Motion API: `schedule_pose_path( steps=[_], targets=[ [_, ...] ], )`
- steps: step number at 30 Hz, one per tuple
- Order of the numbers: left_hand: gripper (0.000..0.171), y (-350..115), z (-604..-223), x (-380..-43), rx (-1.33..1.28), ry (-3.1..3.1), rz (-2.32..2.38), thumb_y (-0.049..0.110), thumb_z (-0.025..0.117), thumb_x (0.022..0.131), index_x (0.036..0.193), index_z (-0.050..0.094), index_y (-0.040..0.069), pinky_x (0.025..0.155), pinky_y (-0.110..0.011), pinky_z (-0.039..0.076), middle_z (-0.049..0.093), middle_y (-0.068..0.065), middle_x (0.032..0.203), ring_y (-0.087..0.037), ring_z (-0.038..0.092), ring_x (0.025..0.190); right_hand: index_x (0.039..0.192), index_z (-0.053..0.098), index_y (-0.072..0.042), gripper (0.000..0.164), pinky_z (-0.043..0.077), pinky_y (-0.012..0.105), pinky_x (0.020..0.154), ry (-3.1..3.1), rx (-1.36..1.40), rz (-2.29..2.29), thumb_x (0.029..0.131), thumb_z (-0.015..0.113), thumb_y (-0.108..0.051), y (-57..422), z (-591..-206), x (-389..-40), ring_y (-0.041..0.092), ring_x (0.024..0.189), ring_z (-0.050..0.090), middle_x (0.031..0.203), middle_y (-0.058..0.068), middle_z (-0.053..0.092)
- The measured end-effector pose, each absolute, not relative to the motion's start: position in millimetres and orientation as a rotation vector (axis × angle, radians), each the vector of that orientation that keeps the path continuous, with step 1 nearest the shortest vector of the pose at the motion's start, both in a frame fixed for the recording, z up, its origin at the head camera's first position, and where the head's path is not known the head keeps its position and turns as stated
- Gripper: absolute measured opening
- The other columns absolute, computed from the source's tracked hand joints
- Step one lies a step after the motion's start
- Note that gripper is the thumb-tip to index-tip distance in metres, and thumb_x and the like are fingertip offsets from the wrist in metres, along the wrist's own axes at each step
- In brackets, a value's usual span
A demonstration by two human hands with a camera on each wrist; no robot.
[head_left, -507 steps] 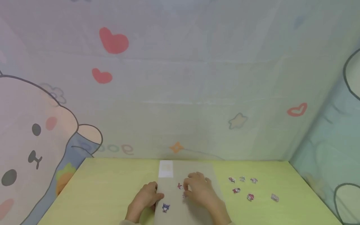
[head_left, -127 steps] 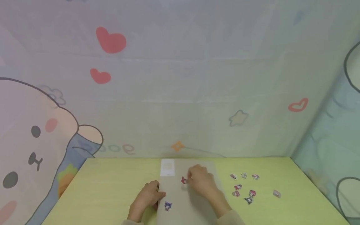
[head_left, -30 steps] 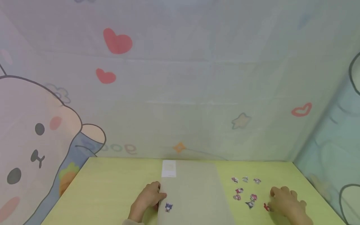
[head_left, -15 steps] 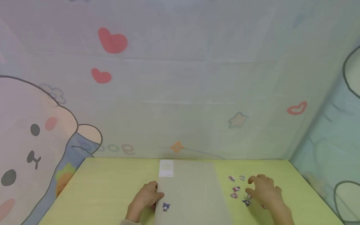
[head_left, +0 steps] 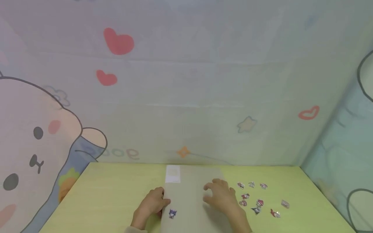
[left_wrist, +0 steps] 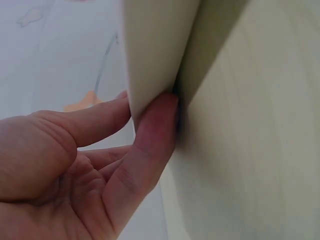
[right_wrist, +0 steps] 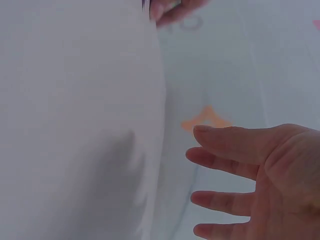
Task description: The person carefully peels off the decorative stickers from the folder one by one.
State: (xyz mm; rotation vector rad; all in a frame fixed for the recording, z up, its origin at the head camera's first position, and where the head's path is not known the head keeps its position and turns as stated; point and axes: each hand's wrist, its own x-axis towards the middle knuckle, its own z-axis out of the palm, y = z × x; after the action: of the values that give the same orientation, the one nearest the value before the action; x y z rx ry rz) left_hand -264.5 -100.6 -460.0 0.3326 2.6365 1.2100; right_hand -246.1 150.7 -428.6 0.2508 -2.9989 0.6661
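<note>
A flat beige board [head_left: 189, 200] lies in front of me, with a white label [head_left: 173, 174] at its far left corner. Thumb and fingers of my left hand [head_left: 152, 203] pinch its left edge; the left wrist view shows a finger tucked under it. Close to that thumb, a small purple character sticker [head_left: 172, 213] lies on the board. My right hand [head_left: 222, 197] hovers over the board's right side, its fingers spread and slightly bent, holding nothing. In the right wrist view those fingers [right_wrist: 225, 202] stand apart from the pale surface.
Several small character stickers lie right of the board on the yellow table [head_left: 116, 191]. A red one [head_left: 275, 213] is nearest the front, and a pale one [head_left: 285, 204] lies farthest right. A printed cloth [head_left: 204, 129] hangs behind the table.
Two stickers seen on the board at first now lie on the table at right, the red one most recently released. The right hand has swung back leftward over the board; the left keeps its hold.
</note>
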Motion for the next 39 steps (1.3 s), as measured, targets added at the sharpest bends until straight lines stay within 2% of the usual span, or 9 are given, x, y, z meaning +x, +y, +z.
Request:
schedule_pose_path(
  steps=[8,12,17,21,28,39],
  targets=[
    [0.028,-97,-458,-265,0.327,2.653,1.19,0.013,0.06,0.082,0.096,0.049,-0.008,0.046,-0.029,0.047,0.056,-0.009,0.066,-0.018,0.056,0.044,0.088,0.065,-0.019,0.021,0.025,0.066,0.082,-3.008,0.417,0.635,0.07,0.07,-0.028,95,-434,-239,0.037,0.112,0.036,0.116,0.012,0.049],
    [0.023,-97,-458,-265,0.309,2.659,1.181,0.013,0.06,0.082,0.091,0.05,-0.005,0.046,-0.03,0.046,0.054,-0.008,0.064,-0.019,0.055,0.044,0.079,0.065,-0.019,0.017,0.028,0.063,0.081,-3.028,0.5,0.576,0.069,0.07,-0.031,74,-442,-235,0.029,0.102,0.04,0.097,0.002,0.052],
    [0.022,-98,-460,-266,0.313,2.686,1.151,0.013,0.06,0.082,0.09,0.049,-0.004,0.046,-0.029,0.045,0.053,-0.008,0.06,-0.019,0.055,0.043,0.065,0.057,-0.021,0.019,0.028,0.061,0.081,-3.018,0.535,0.568,0.067,0.071,-0.034,59,-446,-230,0.025,0.094,0.039,0.079,-0.006,0.043],
    [0.021,-99,-460,-266,0.313,2.688,1.152,0.013,0.061,0.082,0.089,0.049,-0.004,0.046,-0.029,0.044,0.053,-0.008,0.061,-0.018,0.055,0.042,0.061,0.053,-0.021,0.023,0.029,0.06,0.081,-3.018,0.532,0.551,0.068,0.07,-0.034,54,-449,-229,0.024,0.092,0.039,0.077,-0.006,0.04],
    [0.022,-101,-458,-264,0.307,2.694,1.143,0.013,0.061,0.082,0.089,0.05,-0.004,0.045,-0.029,0.044,0.053,-0.007,0.06,-0.018,0.054,0.042,0.062,0.052,-0.021,0.02,0.031,0.059,0.081,-2.999,0.532,0.519,0.072,0.069,-0.024,51,-451,-227,0.025,0.094,0.04,0.076,-0.006,0.04],
    [0.027,-101,-460,-265,0.331,2.682,1.153,0.014,0.06,0.082,0.095,0.05,-0.007,0.047,-0.029,0.045,0.054,-0.007,0.061,-0.018,0.055,0.043,0.065,0.051,-0.018,0.017,0.031,0.056,0.083,-2.974,0.546,0.48,0.077,0.063,-0.016,49,-452,-227,0.028,0.103,0.036,0.084,-0.002,0.041]
  ],
)
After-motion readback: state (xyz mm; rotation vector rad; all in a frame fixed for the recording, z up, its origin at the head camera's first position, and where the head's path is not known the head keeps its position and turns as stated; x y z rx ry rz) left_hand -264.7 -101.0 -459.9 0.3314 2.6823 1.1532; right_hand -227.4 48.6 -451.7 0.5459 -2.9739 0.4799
